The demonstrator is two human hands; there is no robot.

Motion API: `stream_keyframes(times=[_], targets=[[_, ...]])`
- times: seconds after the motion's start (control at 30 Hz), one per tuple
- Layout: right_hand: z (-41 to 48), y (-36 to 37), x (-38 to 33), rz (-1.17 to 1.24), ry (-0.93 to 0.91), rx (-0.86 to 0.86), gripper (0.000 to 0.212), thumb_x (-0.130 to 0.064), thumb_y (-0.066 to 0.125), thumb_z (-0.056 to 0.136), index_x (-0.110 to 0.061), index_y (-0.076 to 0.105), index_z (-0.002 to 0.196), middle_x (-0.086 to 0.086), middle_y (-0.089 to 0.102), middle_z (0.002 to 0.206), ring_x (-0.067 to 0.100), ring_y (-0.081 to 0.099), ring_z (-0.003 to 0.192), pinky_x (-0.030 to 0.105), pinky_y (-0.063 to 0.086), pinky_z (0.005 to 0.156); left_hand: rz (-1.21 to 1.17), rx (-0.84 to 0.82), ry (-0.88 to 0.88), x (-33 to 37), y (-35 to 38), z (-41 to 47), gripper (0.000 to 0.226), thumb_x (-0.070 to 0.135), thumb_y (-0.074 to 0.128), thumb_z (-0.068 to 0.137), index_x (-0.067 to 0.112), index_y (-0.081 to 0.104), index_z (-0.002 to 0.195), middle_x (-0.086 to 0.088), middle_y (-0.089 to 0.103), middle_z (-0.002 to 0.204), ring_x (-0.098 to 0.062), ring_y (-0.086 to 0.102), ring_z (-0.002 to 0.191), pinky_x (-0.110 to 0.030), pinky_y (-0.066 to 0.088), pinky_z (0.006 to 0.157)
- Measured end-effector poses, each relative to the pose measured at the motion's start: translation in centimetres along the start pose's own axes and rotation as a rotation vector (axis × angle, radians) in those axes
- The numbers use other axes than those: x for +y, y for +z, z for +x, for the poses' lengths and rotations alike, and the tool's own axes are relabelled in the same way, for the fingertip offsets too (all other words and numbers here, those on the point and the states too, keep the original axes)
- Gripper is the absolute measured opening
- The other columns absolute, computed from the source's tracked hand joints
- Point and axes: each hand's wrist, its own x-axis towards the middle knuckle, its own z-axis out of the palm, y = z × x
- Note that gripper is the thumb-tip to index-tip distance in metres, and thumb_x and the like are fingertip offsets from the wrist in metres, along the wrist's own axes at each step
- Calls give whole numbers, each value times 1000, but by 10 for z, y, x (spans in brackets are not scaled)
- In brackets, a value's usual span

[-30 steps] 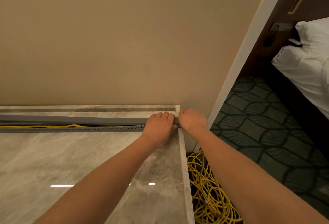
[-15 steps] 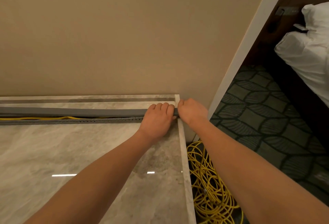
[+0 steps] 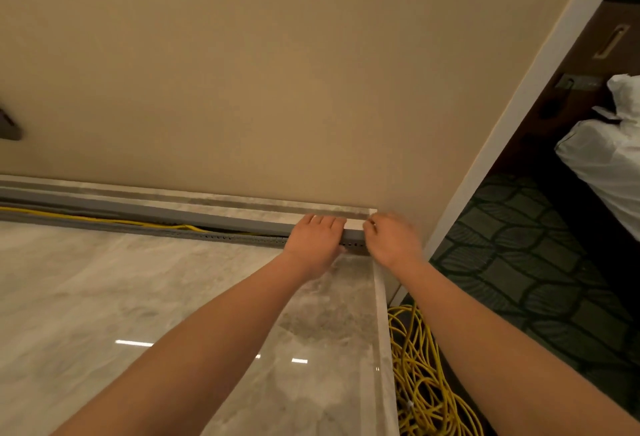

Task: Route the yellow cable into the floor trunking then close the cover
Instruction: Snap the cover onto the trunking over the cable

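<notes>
A: What have I got on the head feed right now?

B: I see both hands at the far end of the grey trunking cover [image 3: 221,218], about 12 o'clock from where I look down. The left hand [image 3: 317,240] lies palm down on the cover, fingers curled over its far edge and pressing on it. The right hand [image 3: 393,240] is just beside it at 1 o'clock, at the cover's end by the wall corner; it is blurred, so I can't tell whether it grips the end or only rests on it.

A: And the yellow cable?

B: The yellow cable [image 3: 104,219] lies inside the floor trunking [image 3: 194,235], running from 9 o'clock towards the hands. I see it in the gap between the raised cover and the perforated front wall of the trunking, and it drops out of sight near 11 o'clock. The rest is a loose coil [image 3: 426,373] on the patterned carpet [image 3: 540,262] at 5 o'clock, just beside the edge of the marble floor [image 3: 104,297].

A: Is the cover shut?

B: Not along the left stretch; there it stands apart from the front wall. Under the hands I can't tell. The trunking runs along the foot of the beige wall [image 3: 277,72]
</notes>
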Motion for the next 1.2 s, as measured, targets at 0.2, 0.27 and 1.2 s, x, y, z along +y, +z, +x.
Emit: stream_keyframes(times=[0.2, 0.27, 1.2], targets=[[-14, 8, -45, -13, -80, -76, 38, -31, 39, 96, -26, 58, 129, 4, 54, 134, 27, 45, 128, 50, 23, 114, -134, 12, -164, -32, -11, -37, 54, 32, 46, 98, 15, 30, 147, -6, 41, 149, -24, 37, 138, -37, 25, 115], [-16, 12, -69, 56, -93, -86, 38, -31, 41, 96, -25, 57, 129, 5, 53, 137, 28, 45, 129, 51, 22, 115, -168, 26, -226, -46, -14, -52, 53, 30, 47, 97, 16, 32, 146, -5, 43, 147, -24, 40, 135, -36, 29, 111], [-42, 94, -442, 107, -223, -185, 46, -18, 50, 89, -18, 52, 135, 9, 52, 141, 28, 48, 129, 42, 39, 108, -247, 56, -389, -370, -57, -259, 48, 29, 47, 95, 23, 38, 141, -1, 48, 141, -24, 54, 122, -38, 47, 93]])
